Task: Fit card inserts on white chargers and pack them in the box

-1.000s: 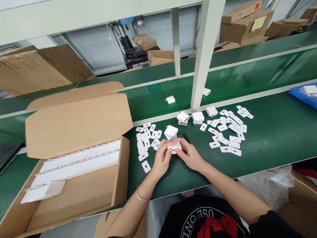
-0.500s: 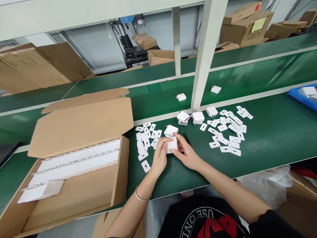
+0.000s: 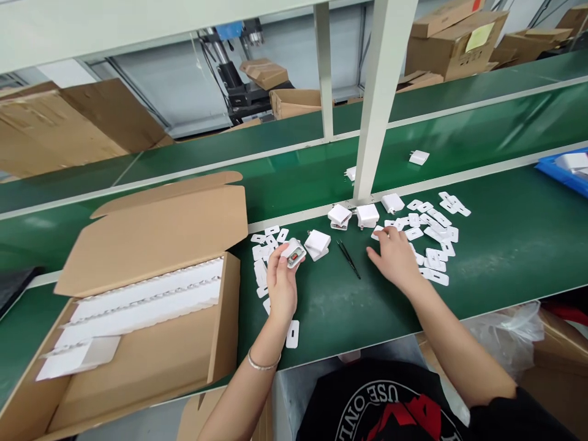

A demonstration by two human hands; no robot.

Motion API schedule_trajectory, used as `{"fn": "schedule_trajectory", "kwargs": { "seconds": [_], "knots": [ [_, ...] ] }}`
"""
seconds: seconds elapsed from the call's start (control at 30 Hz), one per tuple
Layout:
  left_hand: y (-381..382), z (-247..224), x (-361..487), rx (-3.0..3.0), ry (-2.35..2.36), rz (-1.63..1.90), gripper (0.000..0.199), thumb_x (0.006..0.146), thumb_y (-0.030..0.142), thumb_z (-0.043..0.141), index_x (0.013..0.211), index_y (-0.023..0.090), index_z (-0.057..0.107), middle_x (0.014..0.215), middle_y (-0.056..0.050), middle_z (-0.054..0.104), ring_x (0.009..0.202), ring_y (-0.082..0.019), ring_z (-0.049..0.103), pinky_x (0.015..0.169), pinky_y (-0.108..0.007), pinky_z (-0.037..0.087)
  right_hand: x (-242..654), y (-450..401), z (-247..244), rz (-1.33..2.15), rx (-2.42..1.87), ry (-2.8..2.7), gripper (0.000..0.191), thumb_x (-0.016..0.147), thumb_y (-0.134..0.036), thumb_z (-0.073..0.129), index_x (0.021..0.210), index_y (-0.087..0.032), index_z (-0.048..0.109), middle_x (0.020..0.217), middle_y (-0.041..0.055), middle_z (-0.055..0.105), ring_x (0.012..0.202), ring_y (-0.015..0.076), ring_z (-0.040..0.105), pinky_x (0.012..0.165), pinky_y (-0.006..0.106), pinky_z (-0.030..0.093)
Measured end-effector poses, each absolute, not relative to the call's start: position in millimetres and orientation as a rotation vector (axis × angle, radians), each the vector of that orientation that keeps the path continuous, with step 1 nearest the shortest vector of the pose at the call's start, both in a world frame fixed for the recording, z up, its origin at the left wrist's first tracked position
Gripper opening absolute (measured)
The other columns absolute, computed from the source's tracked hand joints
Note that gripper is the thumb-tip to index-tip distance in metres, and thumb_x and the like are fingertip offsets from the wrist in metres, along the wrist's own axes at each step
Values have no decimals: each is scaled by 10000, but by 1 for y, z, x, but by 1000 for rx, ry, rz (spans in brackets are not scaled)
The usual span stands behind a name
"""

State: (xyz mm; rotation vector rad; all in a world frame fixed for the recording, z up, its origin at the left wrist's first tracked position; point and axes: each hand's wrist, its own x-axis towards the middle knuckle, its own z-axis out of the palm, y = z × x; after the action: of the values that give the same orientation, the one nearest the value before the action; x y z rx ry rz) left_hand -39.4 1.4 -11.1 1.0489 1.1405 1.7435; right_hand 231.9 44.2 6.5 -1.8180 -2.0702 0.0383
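My left hand [image 3: 282,282] is closed round a white plug charger [image 3: 293,252], tilted so its uncovered end shows the inner parts with a bit of red. To the right, my right hand [image 3: 395,257] reaches over loose white slotted plates [image 3: 434,257], thumb and fingers apart. Its fingertips are at one small plate [image 3: 377,233]; whether they touch it I cannot tell. Between the hands lie black tweezers [image 3: 349,260] and a small stack of white chargers [image 3: 317,242]. A single slotted plate [image 3: 293,334] rests beside my left forearm.
More chargers [image 3: 367,215] stand along the ledge by a white post [image 3: 374,104]. Plates [image 3: 260,274] lie scattered left of my left hand. An open cardboard box [image 3: 225,318] with white dividers fills the left side. A blue tray [image 3: 563,174] sits far right. Chargers [image 3: 419,157] lie on the green belt behind.
My hands have parted: the right moved right to the plates, the left moved left with the charger. A slotted plate now lies by my left forearm. Chargers on the back belt shifted right.
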Motion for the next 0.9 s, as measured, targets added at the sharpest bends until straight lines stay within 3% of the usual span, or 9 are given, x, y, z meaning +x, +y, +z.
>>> {"fn": "schedule_trajectory", "kwargs": {
  "seconds": [0.2,0.4,0.57,0.73,0.9],
  "knots": [
    [-7,-8,-28,1062,1005,1644,333,1035,523,584,1214,263,688,1250,-95,674,1099,-240,701,905,-432,654,258,45,-1,-96,-1810,-2259,435,1024,-370,519,1384,-153,634,1450,186,617,1249,416,526,985,553,439],
    [-10,-4,-29,971,970,1633,381,994,564,646,1114,208,710,926,-43,698,697,-128,655,695,-337,664,244,26,0,-45,-1479,-2382,283,1061,-380,494,1165,-179,663,1384,140,669,1263,330,560,995,464,407],
    [-12,0,-25,942,978,1622,449,964,631,652,1006,184,670,690,14,623,535,-114,575,545,-281,593,237,27,1,-187,-1646,-2299,442,988,-547,615,1153,-140,667,1188,171,686,1092,352,573,873,426,404],
    [-13,4,-23,842,999,1572,564,886,741,671,893,180,607,609,31,581,452,-113,517,465,-268,535,237,25,1,-245,-1616,-2403,267,1032,-308,544,1190,-146,687,1097,144,685,996,307,583,831,403,389],
    [-13,7,-22,642,982,1479,619,817,783,709,858,182,567,630,37,576,410,-93,466,428,-262,503,243,23,2,-189,-1556,-2464,300,1003,-157,503,1237,-138,691,1048,140,670,919,274,611,806,383,423]
  ]
}}
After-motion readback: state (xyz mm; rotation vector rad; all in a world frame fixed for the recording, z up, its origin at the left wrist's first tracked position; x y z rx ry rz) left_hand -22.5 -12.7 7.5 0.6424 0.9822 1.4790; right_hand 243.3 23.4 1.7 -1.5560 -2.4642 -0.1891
